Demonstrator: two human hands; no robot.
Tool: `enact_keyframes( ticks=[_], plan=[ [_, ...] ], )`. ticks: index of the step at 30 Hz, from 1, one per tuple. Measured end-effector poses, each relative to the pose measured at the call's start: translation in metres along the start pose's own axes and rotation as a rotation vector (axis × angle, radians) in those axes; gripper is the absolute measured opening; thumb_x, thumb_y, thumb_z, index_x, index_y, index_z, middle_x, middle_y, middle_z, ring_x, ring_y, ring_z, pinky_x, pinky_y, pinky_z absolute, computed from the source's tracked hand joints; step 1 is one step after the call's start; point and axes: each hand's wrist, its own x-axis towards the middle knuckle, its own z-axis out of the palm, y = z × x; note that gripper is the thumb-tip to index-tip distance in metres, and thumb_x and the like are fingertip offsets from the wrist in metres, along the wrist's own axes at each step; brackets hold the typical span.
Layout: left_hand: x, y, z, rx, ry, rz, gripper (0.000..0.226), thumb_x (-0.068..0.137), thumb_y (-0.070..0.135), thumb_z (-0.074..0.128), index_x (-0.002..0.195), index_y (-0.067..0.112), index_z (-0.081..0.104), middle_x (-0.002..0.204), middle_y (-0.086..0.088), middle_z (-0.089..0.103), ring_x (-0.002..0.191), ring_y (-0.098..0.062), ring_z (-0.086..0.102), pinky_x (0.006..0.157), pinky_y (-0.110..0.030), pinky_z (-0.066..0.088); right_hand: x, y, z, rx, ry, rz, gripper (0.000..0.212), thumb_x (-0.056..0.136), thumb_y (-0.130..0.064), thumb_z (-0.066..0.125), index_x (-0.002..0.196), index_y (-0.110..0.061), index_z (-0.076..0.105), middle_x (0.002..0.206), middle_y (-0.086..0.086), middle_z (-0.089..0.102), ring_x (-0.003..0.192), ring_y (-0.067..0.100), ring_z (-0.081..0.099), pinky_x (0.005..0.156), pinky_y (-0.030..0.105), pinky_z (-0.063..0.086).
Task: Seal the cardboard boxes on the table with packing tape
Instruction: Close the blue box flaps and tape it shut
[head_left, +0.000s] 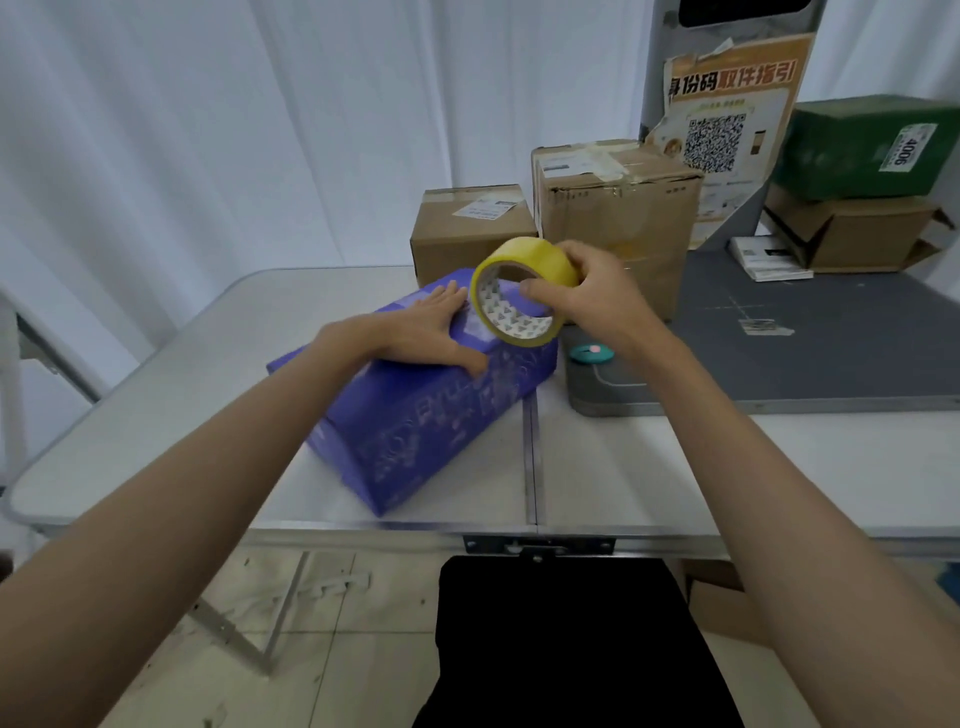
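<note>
One purple box (415, 410) under flat left hand (434, 338); right hand (587, 296) grips one tape roll (519, 291).

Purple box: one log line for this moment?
left hand: presses purple box | right hand: holds yellow tape roll above it | sealing: not visibly started

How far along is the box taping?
Done: two brown boxes at the back already show tape on top. In hand: left hand presses flat on the purple box while right hand holds the yellow tape roll over it. Left: finishing and cutting this strip.
</note>
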Motion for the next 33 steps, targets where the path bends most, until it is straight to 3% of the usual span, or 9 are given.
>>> enact_keyframes(
  ticks=[4,11,13,17,20,24,28,31,33],
  plan=[
    [-0.007,-0.023,0.001,-0.111,0.045,0.041,0.120,0.065,0.055,0.072,0.160,0.024,0.005,0.165,-0.001,0.019,0.148,-0.024,0.026,0.120,-0.047,0.026,-0.012,0.006,0.023,0.171,-0.190,0.014,0.022,0.089,-0.041,0.071,0.093,-0.019,0.073,0.093,-0.001,0.078,0.090,0.013,0.073,0.076,0.021,0.057],
    [-0.010,-0.032,0.004,-0.054,0.095,0.059,0.120,0.066,0.064,0.071,0.160,0.022,0.011,0.166,0.000,0.019,0.150,-0.022,0.024,0.122,-0.047,0.024,-0.029,0.010,0.034,0.320,-0.202,0.014,0.042,0.098,-0.043,0.057,0.121,-0.009,0.067,0.115,0.020,0.069,0.115,0.034,0.064,0.107,0.053,0.048],
    [-0.010,-0.032,0.004,-0.033,0.099,0.042,0.121,0.064,0.067,0.066,0.161,0.021,0.010,0.169,0.002,0.010,0.153,-0.020,0.016,0.124,-0.042,0.017,-0.037,0.011,0.038,0.332,-0.178,0.031,0.045,0.095,-0.042,0.061,0.116,-0.003,0.068,0.110,0.016,0.072,0.109,0.033,0.067,0.099,0.050,0.054],
    [-0.008,-0.035,-0.001,-0.008,0.091,0.001,0.121,0.064,0.070,0.060,0.162,0.022,0.008,0.169,0.005,0.007,0.153,-0.020,0.017,0.121,-0.035,0.017,-0.061,0.033,0.037,0.269,-0.212,0.087,0.038,0.090,-0.046,0.063,0.101,-0.011,0.071,0.087,-0.011,0.073,0.083,0.000,0.067,0.066,0.014,0.050],
    [-0.007,-0.036,-0.009,0.000,0.076,-0.029,0.128,0.053,0.080,0.059,0.161,0.027,0.015,0.167,0.003,0.019,0.148,-0.023,0.028,0.116,-0.035,0.022,-0.076,0.057,0.031,0.197,-0.196,0.152,0.031,0.091,-0.051,0.066,0.094,-0.021,0.074,0.091,-0.005,0.075,0.087,0.010,0.068,0.071,0.019,0.051],
    [-0.005,-0.036,-0.022,-0.013,0.114,-0.017,0.125,0.043,0.079,0.060,0.155,0.030,0.035,0.154,0.000,0.044,0.133,-0.023,0.046,0.106,-0.033,0.035,-0.077,0.054,0.037,0.241,-0.202,0.138,0.023,0.095,-0.044,0.064,0.091,-0.024,0.075,0.084,-0.005,0.076,0.073,0.003,0.070,0.063,0.012,0.051],
    [-0.007,-0.045,-0.046,-0.158,0.041,0.011,0.102,0.050,0.069,0.072,0.144,0.034,0.052,0.133,0.004,0.064,0.108,-0.016,0.066,0.090,-0.029,0.048,-0.063,0.037,0.037,0.316,-0.190,0.026,0.025,0.097,-0.036,0.059,0.096,-0.016,0.073,0.082,-0.003,0.074,0.077,0.007,0.069,0.068,0.016,0.053],
    [-0.011,-0.056,-0.066,-0.408,-0.101,-0.005,0.060,0.067,0.051,0.077,0.125,0.040,0.066,0.109,0.001,0.076,0.089,-0.019,0.075,0.067,-0.024,0.057,-0.051,0.022,0.042,0.352,-0.222,-0.057,0.035,0.096,-0.032,0.054,0.101,0.000,0.067,0.087,0.006,0.072,0.088,0.012,0.066,0.078,0.024,0.053],
    [-0.011,-0.062,-0.078,-0.477,-0.134,-0.029,0.034,0.085,0.035,0.071,0.119,0.039,0.072,0.108,-0.004,0.076,0.090,-0.025,0.075,0.064,-0.028,0.059,-0.042,0.011,0.050,0.391,-0.240,-0.110,0.031,0.097,-0.027,0.053,0.097,0.002,0.065,0.081,0.007,0.073,0.082,0.014,0.067,0.077,0.024,0.052]
  ],
)
